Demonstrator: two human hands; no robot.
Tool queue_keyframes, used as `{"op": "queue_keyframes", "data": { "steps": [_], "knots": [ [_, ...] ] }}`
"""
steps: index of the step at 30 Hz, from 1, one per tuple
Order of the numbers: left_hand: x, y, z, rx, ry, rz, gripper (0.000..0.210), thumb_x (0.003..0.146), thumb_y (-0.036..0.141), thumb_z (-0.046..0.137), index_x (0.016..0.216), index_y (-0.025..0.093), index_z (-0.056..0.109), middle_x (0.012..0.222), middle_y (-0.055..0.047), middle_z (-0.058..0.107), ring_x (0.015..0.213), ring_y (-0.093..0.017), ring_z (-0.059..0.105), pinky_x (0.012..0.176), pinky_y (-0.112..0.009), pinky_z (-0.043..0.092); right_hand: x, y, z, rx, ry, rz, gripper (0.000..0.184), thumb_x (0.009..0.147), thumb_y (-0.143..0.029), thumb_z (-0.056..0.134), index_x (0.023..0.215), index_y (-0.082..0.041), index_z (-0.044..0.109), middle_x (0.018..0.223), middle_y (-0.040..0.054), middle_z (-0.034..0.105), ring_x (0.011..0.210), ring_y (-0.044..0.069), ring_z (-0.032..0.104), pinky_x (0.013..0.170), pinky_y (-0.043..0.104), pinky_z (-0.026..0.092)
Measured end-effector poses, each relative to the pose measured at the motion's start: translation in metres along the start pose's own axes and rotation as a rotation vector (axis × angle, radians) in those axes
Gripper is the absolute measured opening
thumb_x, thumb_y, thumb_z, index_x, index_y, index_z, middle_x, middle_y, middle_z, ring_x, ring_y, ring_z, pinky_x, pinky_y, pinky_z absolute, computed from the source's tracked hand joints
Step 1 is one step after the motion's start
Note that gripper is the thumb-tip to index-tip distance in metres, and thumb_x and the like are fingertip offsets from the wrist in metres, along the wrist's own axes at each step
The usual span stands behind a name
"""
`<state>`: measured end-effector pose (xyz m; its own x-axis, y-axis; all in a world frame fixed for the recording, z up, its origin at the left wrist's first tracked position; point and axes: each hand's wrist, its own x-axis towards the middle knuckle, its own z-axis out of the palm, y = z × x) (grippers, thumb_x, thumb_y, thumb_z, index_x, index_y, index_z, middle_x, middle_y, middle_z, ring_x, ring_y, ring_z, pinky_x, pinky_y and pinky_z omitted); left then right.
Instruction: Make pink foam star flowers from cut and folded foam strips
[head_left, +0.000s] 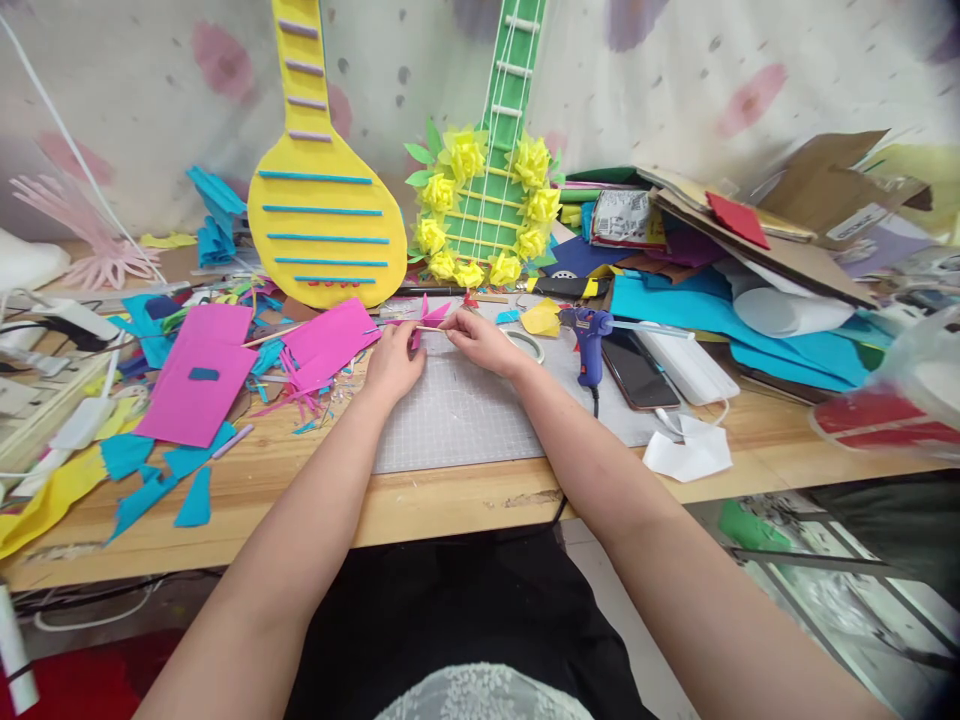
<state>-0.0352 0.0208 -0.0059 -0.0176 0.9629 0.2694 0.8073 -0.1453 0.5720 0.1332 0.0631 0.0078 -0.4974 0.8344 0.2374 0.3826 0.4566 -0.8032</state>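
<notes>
Over the far part of the grey cutting mat, my left hand and my right hand work close together. A thin wooden stick runs between them, and the fingers of my right hand are closed on its end. Beside the stick, a piece of magenta paper with pointed ends is pinched in my left hand. My fingers partly cover both. Just right of my right hand lies a roll of tape. A yellow paper scrap is behind it.
A yellow paper guitar and a green one with yellow flowers lean at the back. Magenta sheets and scraps cover the left. A blue glue gun, a phone and a white power bank lie right, before piled cardboard.
</notes>
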Motion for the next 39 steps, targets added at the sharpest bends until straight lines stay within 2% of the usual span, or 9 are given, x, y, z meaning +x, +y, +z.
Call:
{"op": "queue_keyframes", "data": {
  "steps": [4, 11, 20, 27, 31, 39],
  "knots": [
    [0.001, -0.001, 0.002, 0.001, 0.015, 0.013, 0.038, 0.075, 0.015, 0.056, 0.113, 0.017, 0.058, 0.100, -0.009, 0.056, 0.094, -0.022, 0.057, 0.086, -0.035, 0.047, 0.001, -0.001, 0.000, 0.019, 0.010, 0.000, 0.016, 0.082, -0.031, 0.045, 0.081, -0.017, 0.052, 0.083, 0.0036, 0.060, 0.079, 0.015, 0.053, 0.077, 0.030, 0.042],
    [0.001, -0.002, 0.002, -0.024, 0.011, 0.029, 0.043, 0.074, 0.014, 0.056, 0.117, 0.017, 0.057, 0.099, -0.009, 0.056, 0.089, -0.021, 0.058, 0.080, -0.033, 0.047, 0.000, 0.004, 0.003, 0.051, -0.037, -0.013, 0.011, 0.080, -0.025, 0.045, 0.086, -0.017, 0.051, 0.084, 0.0026, 0.059, 0.075, 0.013, 0.052, 0.072, 0.028, 0.042],
    [0.003, 0.001, 0.000, 0.051, -0.053, 0.055, 0.028, 0.074, 0.016, 0.055, 0.102, 0.018, 0.060, 0.094, -0.008, 0.059, 0.086, -0.022, 0.057, 0.076, -0.034, 0.045, 0.000, 0.001, 0.004, -0.144, 0.037, -0.034, 0.024, 0.086, -0.037, 0.046, 0.071, -0.018, 0.048, 0.065, -0.0019, 0.050, 0.063, 0.011, 0.044, 0.061, 0.025, 0.034],
    [0.005, 0.000, 0.000, -0.024, -0.050, 0.107, 0.022, 0.069, 0.009, 0.054, 0.089, 0.017, 0.058, 0.088, -0.005, 0.060, 0.082, -0.018, 0.056, 0.075, -0.030, 0.044, 0.000, 0.005, 0.006, -0.195, 0.016, -0.182, 0.015, 0.085, -0.029, 0.052, 0.079, -0.017, 0.060, 0.079, 0.0028, 0.062, 0.080, 0.016, 0.049, 0.074, 0.028, 0.038],
    [0.004, 0.002, -0.003, -0.047, -0.062, 0.142, 0.020, 0.070, 0.009, 0.054, 0.088, 0.017, 0.059, 0.088, -0.005, 0.061, 0.081, -0.017, 0.056, 0.074, -0.028, 0.044, -0.001, 0.007, 0.007, -0.227, 0.011, -0.216, 0.013, 0.084, -0.023, 0.051, 0.086, -0.019, 0.064, 0.087, 0.0036, 0.067, 0.087, 0.018, 0.052, 0.081, 0.032, 0.039],
    [0.003, 0.005, -0.008, -0.019, -0.065, 0.147, 0.029, 0.071, 0.010, 0.053, 0.097, 0.015, 0.064, 0.082, -0.004, 0.061, 0.072, -0.016, 0.055, 0.069, -0.028, 0.043, -0.007, -0.005, 0.014, -0.173, -0.020, -0.219, 0.018, 0.082, -0.015, 0.040, 0.095, -0.018, 0.052, 0.095, 0.0065, 0.063, 0.085, 0.017, 0.056, 0.076, 0.032, 0.044]
  ]
}}
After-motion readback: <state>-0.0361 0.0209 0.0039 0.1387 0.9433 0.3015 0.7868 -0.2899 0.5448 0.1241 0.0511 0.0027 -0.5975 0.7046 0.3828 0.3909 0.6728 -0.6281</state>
